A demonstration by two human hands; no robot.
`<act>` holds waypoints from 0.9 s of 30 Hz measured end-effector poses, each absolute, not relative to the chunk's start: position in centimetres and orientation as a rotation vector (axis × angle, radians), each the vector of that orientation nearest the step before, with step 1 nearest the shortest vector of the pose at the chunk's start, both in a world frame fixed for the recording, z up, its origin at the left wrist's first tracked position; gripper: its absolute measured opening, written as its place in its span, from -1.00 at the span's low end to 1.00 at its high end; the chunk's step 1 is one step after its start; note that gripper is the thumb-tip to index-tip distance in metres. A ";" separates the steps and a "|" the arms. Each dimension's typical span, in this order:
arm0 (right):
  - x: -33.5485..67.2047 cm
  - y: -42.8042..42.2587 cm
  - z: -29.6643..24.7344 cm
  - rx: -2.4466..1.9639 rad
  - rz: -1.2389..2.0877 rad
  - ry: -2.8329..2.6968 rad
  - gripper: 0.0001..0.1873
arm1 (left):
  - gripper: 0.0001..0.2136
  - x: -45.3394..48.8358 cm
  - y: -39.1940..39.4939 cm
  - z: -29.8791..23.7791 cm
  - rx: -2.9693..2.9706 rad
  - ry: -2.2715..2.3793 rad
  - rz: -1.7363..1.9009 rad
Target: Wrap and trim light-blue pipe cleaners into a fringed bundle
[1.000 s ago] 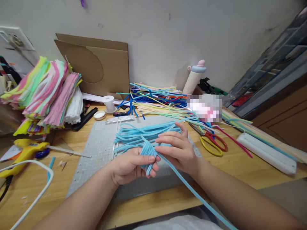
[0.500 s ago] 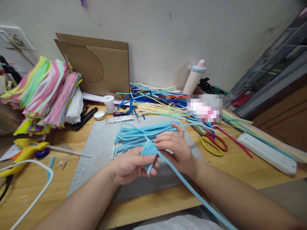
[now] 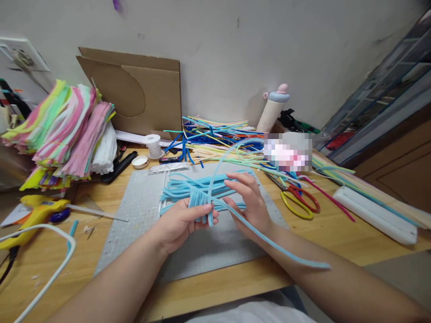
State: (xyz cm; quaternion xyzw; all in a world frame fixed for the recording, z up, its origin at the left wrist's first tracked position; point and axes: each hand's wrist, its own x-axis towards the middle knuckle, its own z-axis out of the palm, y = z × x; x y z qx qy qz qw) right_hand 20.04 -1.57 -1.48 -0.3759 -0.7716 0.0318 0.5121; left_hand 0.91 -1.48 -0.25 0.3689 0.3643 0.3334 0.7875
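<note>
My left hand [image 3: 178, 226] is closed around a flat piece of light-blue pipe cleaners [image 3: 198, 198] set side by side, its thumb pressed on the front. Two long blue ends leave this piece: one arcs up and over to the right, the other runs down across my right thumb and forearm. My right hand [image 3: 252, 208] is just right of the piece, fingers curved and apart, the lower strand lying against its thumb side. Behind both hands, a pile of loose light-blue pipe cleaners [image 3: 175, 183] rests on the grey cutting mat [image 3: 131, 229].
Scissors [image 3: 299, 202] with red and yellow handles lie right of the mat, near a white bar [image 3: 373, 215]. At left are a yellow glue gun [image 3: 40, 208] and bundled pastel pipe cleaners [image 3: 63, 121]. Mixed pipe cleaners [image 3: 222, 134], a bottle [image 3: 272, 110] and cardboard [image 3: 158, 94] stand behind.
The blue piece has turned more upright and moved slightly up and left. One strand now arcs upward to the right. My right hand's fingers have moved apart from the piece.
</note>
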 end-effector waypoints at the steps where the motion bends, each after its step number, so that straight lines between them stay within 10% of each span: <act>1: 19.9 -1.6 -1.6 -0.948 0.181 -1.822 -0.71 | -0.85 1.0 -1.4 -0.3 0.786 0.794 0.777; 8: 17.9 -3.0 -2.5 -1.081 1.323 -1.658 -0.74 | -0.86 1.5 -1.5 -0.8 0.763 0.819 0.947; 27: 17.4 -2.9 -2.8 -1.119 1.526 -1.714 -0.57 | -0.62 2.8 -2.5 -1.6 0.865 0.788 0.796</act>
